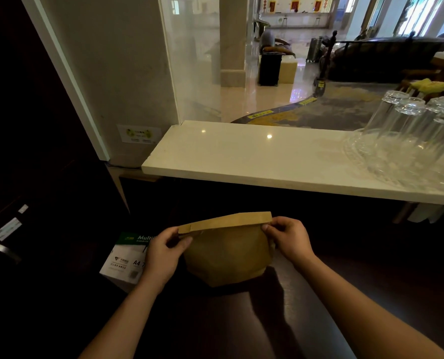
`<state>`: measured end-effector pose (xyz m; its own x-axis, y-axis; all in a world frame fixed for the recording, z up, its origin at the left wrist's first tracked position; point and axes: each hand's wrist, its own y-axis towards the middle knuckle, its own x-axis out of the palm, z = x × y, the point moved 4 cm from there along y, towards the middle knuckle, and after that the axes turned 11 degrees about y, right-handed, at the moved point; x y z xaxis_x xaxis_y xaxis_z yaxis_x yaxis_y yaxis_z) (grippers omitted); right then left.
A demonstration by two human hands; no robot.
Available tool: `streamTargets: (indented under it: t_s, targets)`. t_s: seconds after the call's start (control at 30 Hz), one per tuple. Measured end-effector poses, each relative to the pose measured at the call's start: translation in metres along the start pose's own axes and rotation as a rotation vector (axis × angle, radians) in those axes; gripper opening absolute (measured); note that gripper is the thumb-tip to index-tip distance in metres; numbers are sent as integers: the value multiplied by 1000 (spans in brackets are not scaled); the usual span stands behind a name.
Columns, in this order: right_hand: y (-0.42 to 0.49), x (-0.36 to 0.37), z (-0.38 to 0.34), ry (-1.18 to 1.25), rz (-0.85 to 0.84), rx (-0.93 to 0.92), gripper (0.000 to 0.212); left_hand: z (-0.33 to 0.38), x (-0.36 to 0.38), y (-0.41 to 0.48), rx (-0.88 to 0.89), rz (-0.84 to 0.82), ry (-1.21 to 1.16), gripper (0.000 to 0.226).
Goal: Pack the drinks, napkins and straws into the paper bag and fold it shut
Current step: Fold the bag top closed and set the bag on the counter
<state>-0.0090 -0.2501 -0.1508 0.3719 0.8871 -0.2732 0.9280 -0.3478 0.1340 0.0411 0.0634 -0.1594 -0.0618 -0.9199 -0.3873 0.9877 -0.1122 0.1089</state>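
A brown paper bag (pixel 227 255) stands on the dark lower counter (pixel 280 320) in front of me, bulging at its sides. Its top edge is folded over into a flat strip. My left hand (pixel 163 257) pinches the left end of that strip between thumb and fingers. At the strip's right end my right hand (pixel 288 238) grips it the same way. The bag's contents are hidden; no drinks, napkins or straws show outside it.
A white and green box of A4 paper (pixel 123 260) sits just left of the bag. Above runs a white marble ledge (pixel 241 156) with several upturned glasses (pixel 407 141) on a glass tray at its right. A pale pillar (pixel 107 73) stands far left.
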Motion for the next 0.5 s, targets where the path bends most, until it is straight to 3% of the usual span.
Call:
streamTargets:
  t_s: [0.1,0.37,0.5]
  targets:
    - [0,0,-2,-6,-11,1,5,1,1,2,30,52,92,35]
    - [-5,-2,-9,-12,-109,-17,7,-8,2,8,7,110,125,33]
    - [-9,-3,-20,299,-157,29,24,-9,2,10,29,123,143,37]
